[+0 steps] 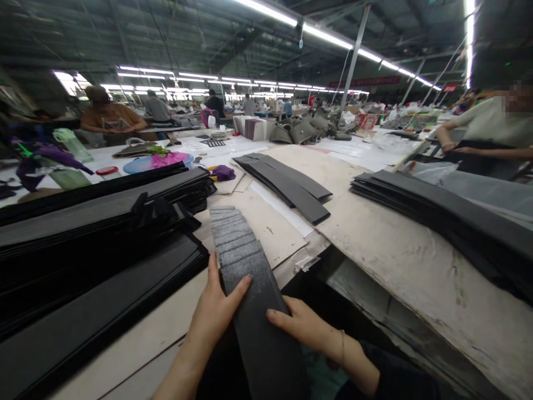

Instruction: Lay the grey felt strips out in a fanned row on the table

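Observation:
A long stack of dark grey strips (245,278), probably felt or fibreboard, runs away from me, its far end fanned into steps. My left hand (216,311) grips its left edge, with the thumb lying across the top strip. My right hand (300,328) presses against the right edge, its fingers reaching over the stack. The near end of the stack drops out of view below my hands. Both hands hold only this stack.
Large piles of black strips (95,233) lie to my left. Another pile (283,183) sits ahead on a stained white work table (400,244), and one more (441,222) lies to the right. A co-worker's hands (453,147) work at the right edge. Other workers and bags stand beyond.

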`<state>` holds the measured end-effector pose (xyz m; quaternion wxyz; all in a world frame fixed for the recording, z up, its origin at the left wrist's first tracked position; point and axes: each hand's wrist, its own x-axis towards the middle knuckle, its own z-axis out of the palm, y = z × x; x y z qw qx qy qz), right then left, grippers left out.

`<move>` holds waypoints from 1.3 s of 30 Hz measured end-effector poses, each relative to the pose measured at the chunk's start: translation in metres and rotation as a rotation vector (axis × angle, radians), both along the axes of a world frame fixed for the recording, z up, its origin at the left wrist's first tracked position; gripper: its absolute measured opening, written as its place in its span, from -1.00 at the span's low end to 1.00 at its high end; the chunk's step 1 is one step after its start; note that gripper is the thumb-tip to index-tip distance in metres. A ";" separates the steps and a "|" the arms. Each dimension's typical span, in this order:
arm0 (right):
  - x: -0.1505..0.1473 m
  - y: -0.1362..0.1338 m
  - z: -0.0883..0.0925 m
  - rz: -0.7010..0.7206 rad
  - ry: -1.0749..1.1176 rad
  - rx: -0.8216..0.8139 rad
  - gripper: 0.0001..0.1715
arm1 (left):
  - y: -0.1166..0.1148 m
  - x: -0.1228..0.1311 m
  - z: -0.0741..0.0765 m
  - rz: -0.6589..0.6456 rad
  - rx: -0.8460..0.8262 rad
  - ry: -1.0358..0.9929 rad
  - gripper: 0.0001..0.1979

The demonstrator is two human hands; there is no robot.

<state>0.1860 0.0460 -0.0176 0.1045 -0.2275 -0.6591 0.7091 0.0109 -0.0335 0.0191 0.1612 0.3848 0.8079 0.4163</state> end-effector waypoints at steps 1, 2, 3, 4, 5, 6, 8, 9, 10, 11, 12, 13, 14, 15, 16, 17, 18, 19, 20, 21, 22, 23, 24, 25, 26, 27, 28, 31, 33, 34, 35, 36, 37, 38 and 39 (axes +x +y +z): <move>0.001 0.000 0.002 0.012 -0.008 0.011 -0.42 | -0.001 0.001 -0.001 0.000 0.013 0.085 -0.09; 0.002 0.000 0.004 0.023 -0.015 0.022 -0.41 | -0.002 0.001 0.000 0.002 0.034 0.186 -0.09; 0.003 0.001 0.007 0.034 -0.022 0.038 -0.40 | -0.003 0.002 0.001 0.001 0.055 0.294 -0.11; 0.003 0.001 0.010 0.047 -0.036 0.073 -0.39 | -0.004 0.002 0.003 -0.004 0.067 0.401 -0.16; 0.004 0.003 0.013 0.062 -0.065 0.139 -0.40 | -0.004 0.002 0.005 -0.021 0.068 0.497 -0.23; 0.005 0.006 0.017 0.075 -0.116 0.248 -0.41 | -0.004 0.002 0.007 -0.049 0.057 0.576 -0.31; 0.006 0.012 0.027 0.067 -0.266 0.563 -0.45 | -0.003 0.002 0.010 -0.118 0.017 0.681 -0.46; 0.006 0.015 0.032 0.030 -0.334 0.732 -0.45 | -0.003 0.002 0.011 -0.144 -0.005 0.712 -0.51; 0.007 0.018 0.038 -0.030 -0.373 0.883 -0.47 | -0.002 0.002 0.012 -0.160 -0.025 0.733 -0.53; 0.006 0.020 0.044 -0.103 -0.364 1.007 -0.51 | -0.002 0.002 0.013 -0.169 -0.042 0.747 -0.55; 0.005 0.021 0.049 -0.168 -0.306 1.107 -0.57 | -0.001 0.002 0.013 -0.174 -0.054 0.757 -0.56; 0.004 0.021 0.053 -0.204 -0.212 1.188 -0.65 | -0.001 0.002 0.014 -0.179 -0.059 0.765 -0.58; 0.001 0.019 0.056 -0.202 -0.104 1.259 -0.73 | -0.002 0.002 0.014 -0.186 -0.060 0.769 -0.59; -0.002 0.017 0.057 -0.164 -0.001 1.318 -0.76 | -0.002 0.003 0.015 -0.193 -0.058 0.769 -0.61; -0.005 0.014 0.056 -0.111 0.080 1.360 -0.75 | -0.002 0.003 0.015 -0.201 -0.056 0.765 -0.63; -0.009 0.011 0.055 -0.064 0.130 1.385 -0.74 | -0.002 0.004 0.016 -0.208 -0.053 0.757 -0.64; -0.012 0.008 0.052 -0.035 0.149 1.391 -0.73 | -0.002 0.004 0.018 -0.213 -0.050 0.744 -0.65; -0.016 0.005 0.049 -0.029 0.146 1.385 -0.73 | -0.002 0.004 0.020 -0.221 -0.045 0.727 -0.67; -0.018 0.003 0.046 -0.038 0.133 1.373 -0.74 | -0.001 0.004 0.023 -0.232 -0.044 0.707 -0.70; -0.020 0.001 0.043 -0.050 0.117 1.363 -0.76 | 0.000 0.004 0.026 -0.243 -0.053 0.687 -0.72; -0.020 0.001 0.041 -0.056 0.104 1.360 -0.77 | 0.002 0.004 0.031 -0.258 -0.075 0.665 -0.75; -0.021 0.000 0.040 -0.054 0.096 1.362 -0.77 | 0.004 0.002 0.035 -0.277 -0.108 0.639 -0.77; -0.020 0.000 0.040 -0.050 0.092 1.368 -0.77 | 0.006 0.000 0.041 -0.301 -0.145 0.603 -0.77; -0.019 0.001 0.040 -0.045 0.090 1.374 -0.77 | 0.008 -0.003 0.046 -0.329 -0.183 0.555 -0.75; -0.019 0.001 0.040 -0.040 0.088 1.378 -0.77 | 0.010 -0.007 0.052 -0.356 -0.223 0.499 -0.72; -0.018 0.001 0.040 -0.037 0.087 1.379 -0.77 | 0.013 -0.011 0.057 -0.383 -0.263 0.438 -0.68; -0.018 0.001 0.040 -0.038 0.087 1.381 -0.77 | 0.015 -0.016 0.062 -0.415 -0.304 0.376 -0.65; -0.018 0.002 0.039 -0.044 0.098 1.384 -0.77 | 0.024 -0.027 0.073 -0.526 -0.407 0.232 -0.63; -0.019 0.002 0.039 -0.048 0.106 1.394 -0.77 | 0.031 -0.029 0.076 -0.586 -0.419 0.193 -0.64; -0.019 0.002 0.039 -0.048 0.108 1.400 -0.76 | 0.035 -0.028 0.075 -0.598 -0.418 0.196 -0.66; -0.020 0.002 0.039 -0.048 0.109 1.405 -0.76 | 0.038 -0.026 0.074 -0.600 -0.413 0.210 -0.66; -0.020 0.002 0.039 -0.048 0.110 1.409 -0.76 | 0.042 -0.024 0.071 -0.597 -0.403 0.234 -0.66; -0.019 0.002 0.039 -0.047 0.111 1.412 -0.76 | 0.045 -0.021 0.068 -0.591 -0.390 0.261 -0.65; -0.019 0.002 0.040 -0.044 0.111 1.413 -0.76 | 0.047 -0.019 0.066 -0.585 -0.371 0.290 -0.64; -0.019 0.002 0.040 -0.042 0.112 1.414 -0.76 | 0.049 -0.017 0.063 -0.581 -0.351 0.318 -0.62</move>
